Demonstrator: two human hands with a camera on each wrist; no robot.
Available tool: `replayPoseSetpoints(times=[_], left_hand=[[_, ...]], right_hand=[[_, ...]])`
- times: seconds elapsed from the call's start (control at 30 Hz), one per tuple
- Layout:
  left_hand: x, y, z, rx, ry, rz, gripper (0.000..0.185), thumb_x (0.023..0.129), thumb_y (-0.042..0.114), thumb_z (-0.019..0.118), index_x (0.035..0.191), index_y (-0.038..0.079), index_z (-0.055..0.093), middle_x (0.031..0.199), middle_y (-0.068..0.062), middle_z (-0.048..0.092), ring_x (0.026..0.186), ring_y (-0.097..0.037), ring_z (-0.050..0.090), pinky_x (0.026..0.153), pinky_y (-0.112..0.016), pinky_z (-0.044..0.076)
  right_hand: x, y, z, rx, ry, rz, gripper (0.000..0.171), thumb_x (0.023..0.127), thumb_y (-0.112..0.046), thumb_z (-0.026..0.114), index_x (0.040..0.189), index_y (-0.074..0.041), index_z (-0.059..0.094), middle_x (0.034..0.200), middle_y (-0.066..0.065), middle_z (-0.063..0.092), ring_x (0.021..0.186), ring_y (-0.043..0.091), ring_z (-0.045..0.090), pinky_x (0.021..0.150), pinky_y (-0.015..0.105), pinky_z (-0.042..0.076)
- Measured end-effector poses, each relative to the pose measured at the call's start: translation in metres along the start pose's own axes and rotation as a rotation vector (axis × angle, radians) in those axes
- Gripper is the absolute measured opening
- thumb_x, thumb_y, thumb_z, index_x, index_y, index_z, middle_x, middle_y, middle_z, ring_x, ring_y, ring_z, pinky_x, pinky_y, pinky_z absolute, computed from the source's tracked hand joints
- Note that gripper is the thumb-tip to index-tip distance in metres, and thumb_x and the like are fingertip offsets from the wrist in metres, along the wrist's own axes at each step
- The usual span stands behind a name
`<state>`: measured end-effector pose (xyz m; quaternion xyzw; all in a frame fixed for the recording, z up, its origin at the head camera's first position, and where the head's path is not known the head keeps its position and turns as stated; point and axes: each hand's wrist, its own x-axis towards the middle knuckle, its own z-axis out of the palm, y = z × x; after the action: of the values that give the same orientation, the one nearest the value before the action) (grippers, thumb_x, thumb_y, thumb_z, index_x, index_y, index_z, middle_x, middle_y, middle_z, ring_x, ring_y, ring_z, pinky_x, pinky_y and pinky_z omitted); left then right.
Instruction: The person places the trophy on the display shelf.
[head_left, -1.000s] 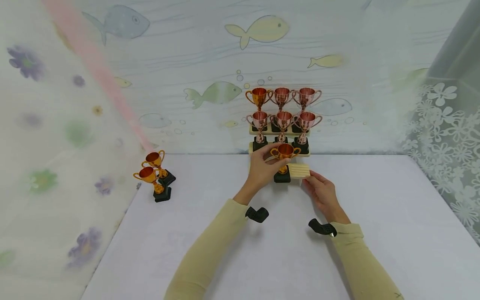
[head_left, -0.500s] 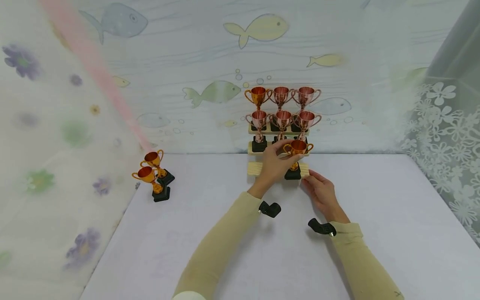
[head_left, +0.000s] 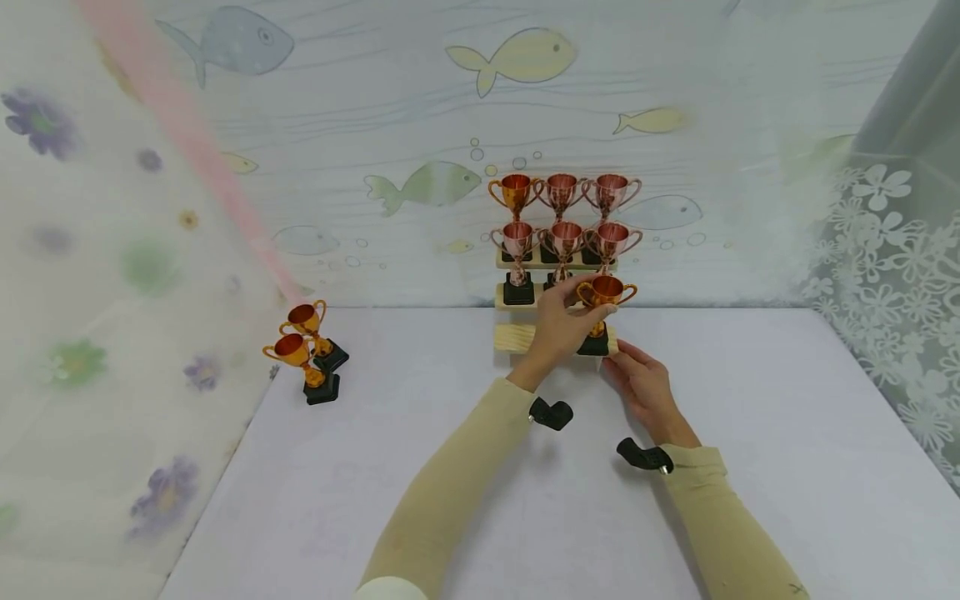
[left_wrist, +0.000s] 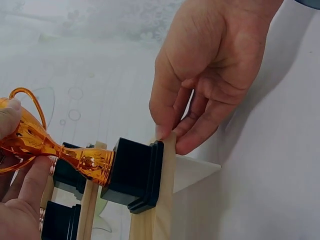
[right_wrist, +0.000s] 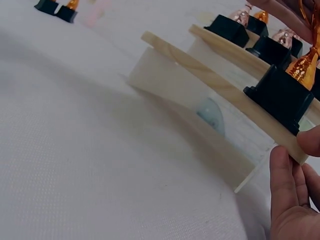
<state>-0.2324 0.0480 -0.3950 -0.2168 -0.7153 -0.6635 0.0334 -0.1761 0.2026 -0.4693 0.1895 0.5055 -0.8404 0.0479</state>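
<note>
A three-step wooden stand (head_left: 517, 337) rests against the back wall. My left hand (head_left: 581, 308) grips the bowl of an orange trophy cup (head_left: 606, 292) (left_wrist: 30, 140). Its black base (head_left: 596, 344) (left_wrist: 132, 175) (right_wrist: 280, 97) sits at the right end of the lowest step (left_wrist: 165, 200) (right_wrist: 210, 85). My right hand (head_left: 626, 358) (left_wrist: 215, 65) pinches that step's right end, its fingertips (right_wrist: 290, 195) just beside the base.
Several copper trophies (head_left: 564, 221) fill the two upper steps. Two gold trophies (head_left: 303, 350) stand at the table's left edge by a flowered curtain. A lace curtain (head_left: 892, 275) hangs on the right. The white table (head_left: 480, 500) spreads out in front.
My left hand has carried the orange trophy rightward along the lowest step, from its middle to its right end. My right hand has stayed at the step's end.
</note>
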Motion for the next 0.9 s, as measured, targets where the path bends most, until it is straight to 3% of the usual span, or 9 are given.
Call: replayPoseSetpoints(times=[0.63, 0.9], left_hand=[[0.004, -0.001, 0.001, -0.092, -0.016, -0.009, 0.055, 0.086, -0.001, 0.079, 0.137, -0.002, 0.059, 0.129, -0.018, 0.064, 0.113, -0.024, 0.068, 0.091, -0.026, 0.059], [-0.007, -0.004, -0.006, -0.052, -0.022, -0.069, 0.069, 0.084, 0.0, 0.081, 0.146, -0.001, 0.05, 0.133, -0.019, 0.061, 0.122, -0.031, 0.062, 0.101, -0.034, 0.056]], right_hand=[[0.002, 0.002, -0.001, 0.015, -0.007, -0.005, 0.061, 0.103, -0.003, 0.057, 0.156, 0.005, 0.03, 0.102, -0.01, 0.068, 0.096, 0.003, 0.067, 0.09, 0.016, 0.056], [-0.002, 0.0, 0.0, 0.05, 0.01, 0.004, 0.05, 0.102, -0.002, 0.056, 0.149, 0.003, 0.041, 0.098, -0.01, 0.071, 0.092, 0.003, 0.068, 0.088, 0.016, 0.056]])
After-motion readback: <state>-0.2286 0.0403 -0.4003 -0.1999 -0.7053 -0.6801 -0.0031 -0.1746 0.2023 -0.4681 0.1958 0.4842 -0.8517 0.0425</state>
